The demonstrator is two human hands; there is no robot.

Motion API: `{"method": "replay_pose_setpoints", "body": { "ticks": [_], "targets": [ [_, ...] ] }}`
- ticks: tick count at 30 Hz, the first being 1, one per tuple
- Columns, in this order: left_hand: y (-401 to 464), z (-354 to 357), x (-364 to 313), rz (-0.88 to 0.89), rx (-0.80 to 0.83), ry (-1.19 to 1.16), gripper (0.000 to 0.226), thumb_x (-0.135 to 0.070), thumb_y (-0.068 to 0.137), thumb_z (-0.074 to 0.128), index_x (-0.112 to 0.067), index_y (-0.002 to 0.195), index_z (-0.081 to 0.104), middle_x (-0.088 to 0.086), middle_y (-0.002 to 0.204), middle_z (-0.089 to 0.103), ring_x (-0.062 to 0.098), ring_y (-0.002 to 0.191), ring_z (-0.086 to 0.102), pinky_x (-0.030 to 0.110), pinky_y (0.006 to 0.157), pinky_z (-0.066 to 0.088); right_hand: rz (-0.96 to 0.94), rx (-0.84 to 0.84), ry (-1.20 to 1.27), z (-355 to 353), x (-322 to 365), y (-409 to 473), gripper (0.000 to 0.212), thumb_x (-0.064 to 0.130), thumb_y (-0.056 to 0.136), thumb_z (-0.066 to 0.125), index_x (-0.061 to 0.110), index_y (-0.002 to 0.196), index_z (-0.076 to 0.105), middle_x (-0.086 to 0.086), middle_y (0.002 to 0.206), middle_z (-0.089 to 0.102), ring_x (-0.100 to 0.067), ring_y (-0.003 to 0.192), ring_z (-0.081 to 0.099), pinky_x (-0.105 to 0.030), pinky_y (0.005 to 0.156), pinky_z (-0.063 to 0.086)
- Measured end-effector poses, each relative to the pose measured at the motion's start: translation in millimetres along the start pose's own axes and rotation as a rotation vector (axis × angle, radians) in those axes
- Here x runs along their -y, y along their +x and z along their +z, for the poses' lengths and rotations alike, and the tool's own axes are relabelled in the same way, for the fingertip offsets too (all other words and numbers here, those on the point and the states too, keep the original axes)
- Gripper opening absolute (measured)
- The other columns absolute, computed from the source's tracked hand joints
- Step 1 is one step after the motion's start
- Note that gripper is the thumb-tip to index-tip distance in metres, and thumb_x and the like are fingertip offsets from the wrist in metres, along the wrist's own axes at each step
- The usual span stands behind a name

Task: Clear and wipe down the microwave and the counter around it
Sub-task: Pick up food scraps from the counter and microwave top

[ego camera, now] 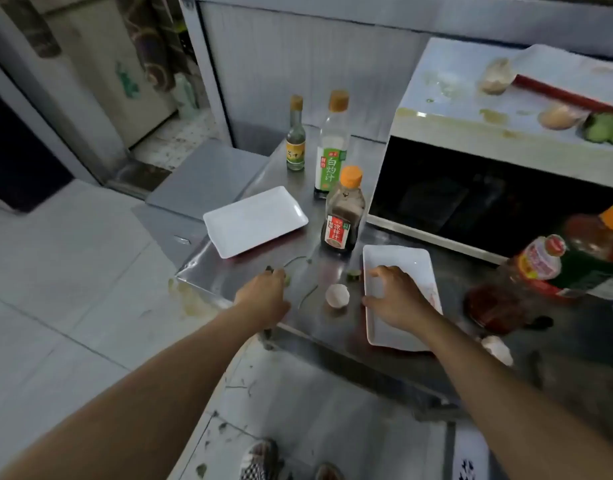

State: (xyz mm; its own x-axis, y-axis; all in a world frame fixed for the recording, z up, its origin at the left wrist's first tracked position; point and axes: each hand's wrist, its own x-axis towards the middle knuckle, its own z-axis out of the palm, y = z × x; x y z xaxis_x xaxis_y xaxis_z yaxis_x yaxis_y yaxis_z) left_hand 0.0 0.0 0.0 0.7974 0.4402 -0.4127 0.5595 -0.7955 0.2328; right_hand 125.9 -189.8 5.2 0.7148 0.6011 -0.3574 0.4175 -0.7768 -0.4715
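Eggshell (pixel 337 295) between left hand (pixel 263 294), right hand (pixel 398 299).

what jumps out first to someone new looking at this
Two bare arms reach onto a steel counter: the left hand at green scraps by its edge, the right hand on a white rectangular dish. Behind stand three sauce bottles and a stained microwave topped with scraps.

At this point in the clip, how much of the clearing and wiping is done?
Little looks done. In hand: the left hand pinches green vegetable scraps on the steel counter; the right hand rests on the white rectangular dish. Left: a broken eggshell, sauce bottles, and food on the stained white microwave top. No cloth visible.
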Motion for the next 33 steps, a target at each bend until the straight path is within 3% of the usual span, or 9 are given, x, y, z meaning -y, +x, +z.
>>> {"method": "replay_pose_setpoints", "body": {
  "ticks": [3, 7, 15, 22, 29, 33],
  "targets": [
    [19.6, 4.7, 0.4, -0.004, -0.057, 0.02, 0.035, -0.022, 0.089, 0.053, -0.011, 0.123, 0.047, 0.013, 0.119, 0.055, 0.033, 0.109, 0.055, 0.04, 0.085, 0.049, 0.043, -0.058, 0.041, 0.8, -3.3, 7.1, 0.053, 0.025, 0.087, 0.063, 0.015, 0.135, 0.044, -0.008, 0.138, 0.043, -0.025, 0.125, 0.042, -0.035, 0.099, 0.038],
    [42.8, 13.1, 1.4, 0.021, -0.091, 0.059, 0.027, -0.023, 0.091, 0.049, -0.012, 0.116, 0.05, 0.011, 0.112, 0.059, 0.033, 0.103, 0.058, 0.034, 0.069, 0.04, 0.061, -0.09, 0.066, 9.1, -0.2, 12.8, 0.047, 0.021, 0.088, 0.062, 0.014, 0.132, 0.047, -0.007, 0.134, 0.047, -0.024, 0.122, 0.045, -0.033, 0.097, 0.039],
    [65.2, 22.8, 0.1, 0.069, -0.171, 0.102, 0.006, -0.014, 0.089, 0.051, -0.012, 0.094, 0.054, 0.009, 0.097, 0.062, 0.029, 0.09, 0.061, 0.032, 0.062, 0.037, 0.058, -0.136, 0.1, 17.9, 13.6, 18.6, 0.042, 0.019, 0.087, 0.065, 0.017, 0.127, 0.051, -0.005, 0.131, 0.049, -0.022, 0.118, 0.048, -0.028, 0.096, 0.039],
    [65.1, 29.1, -2.4, 0.114, -0.227, 0.111, 0.019, -0.002, 0.086, 0.046, -0.017, 0.079, 0.038, 0.008, 0.085, 0.06, 0.03, 0.082, 0.06, 0.032, 0.059, 0.034, 0.031, -0.176, 0.141, 27.4, 20.9, 21.4, 0.037, 0.021, 0.086, 0.066, 0.018, 0.121, 0.056, -0.003, 0.126, 0.052, -0.019, 0.115, 0.05, -0.019, 0.088, 0.035],
    [67.4, 22.4, 12.6, 0.115, -0.24, -0.064, 0.018, -0.009, 0.083, 0.05, -0.016, 0.097, 0.057, 0.008, 0.093, 0.064, 0.031, 0.086, 0.059, 0.034, 0.067, 0.044, 0.037, -0.201, 0.137, 36.3, 25.7, 25.6, 0.039, 0.02, 0.085, 0.066, 0.017, 0.123, 0.055, -0.004, 0.125, 0.053, -0.02, 0.11, 0.053, -0.019, 0.087, 0.037],
    [70.7, 16.1, 18.6, 0.09, -0.236, -0.241, 0.028, -0.016, 0.083, 0.057, -0.025, 0.109, 0.061, -0.001, 0.094, 0.067, 0.024, 0.094, 0.061, 0.035, 0.079, 0.051, 0.009, -0.208, 0.131, 39.4, 30.7, 28.6, 0.039, 0.017, 0.085, 0.064, 0.013, 0.124, 0.055, -0.006, 0.125, 0.053, -0.022, 0.114, 0.051, -0.029, 0.094, 0.043]
  ]
}}
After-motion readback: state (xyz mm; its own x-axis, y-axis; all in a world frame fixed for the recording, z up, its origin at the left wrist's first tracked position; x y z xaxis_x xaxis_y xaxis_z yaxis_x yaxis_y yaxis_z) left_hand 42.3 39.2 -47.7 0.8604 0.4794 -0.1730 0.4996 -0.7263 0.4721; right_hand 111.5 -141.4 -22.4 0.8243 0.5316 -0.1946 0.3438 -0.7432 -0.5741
